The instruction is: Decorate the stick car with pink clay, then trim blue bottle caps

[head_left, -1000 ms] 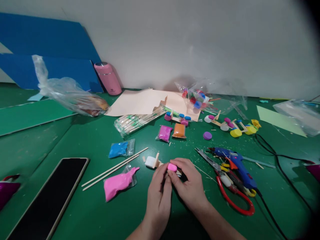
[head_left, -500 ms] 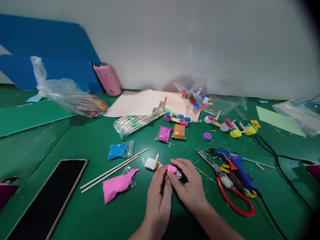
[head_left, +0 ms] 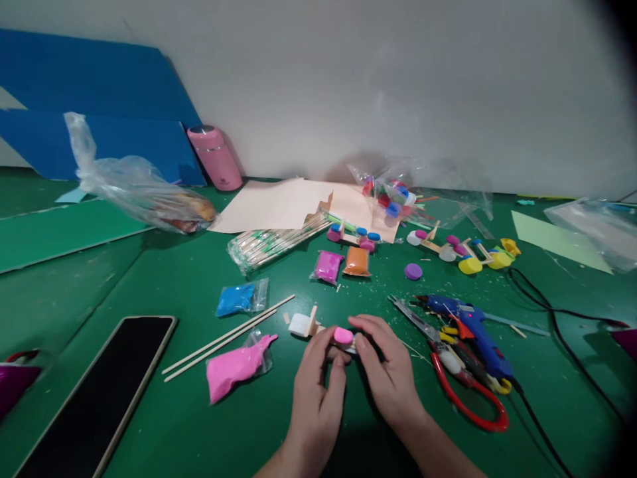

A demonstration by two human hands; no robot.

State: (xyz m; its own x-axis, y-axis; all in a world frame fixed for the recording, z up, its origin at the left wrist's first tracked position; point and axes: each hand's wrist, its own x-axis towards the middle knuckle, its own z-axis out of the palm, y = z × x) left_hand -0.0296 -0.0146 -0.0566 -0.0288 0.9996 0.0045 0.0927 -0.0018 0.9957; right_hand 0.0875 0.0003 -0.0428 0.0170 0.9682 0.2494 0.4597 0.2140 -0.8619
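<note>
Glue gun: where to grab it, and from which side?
Probably by the handle, from the right and above. The blue glue gun lies with its nozzle pointing left and its handle slanting toward the person; the red-handled tool crowds the left side.

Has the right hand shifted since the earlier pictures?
Yes. The right hand has moved slightly rightward, its thumb now nearer the red-handled metal scissors, which appear to lie where they did.
</note>
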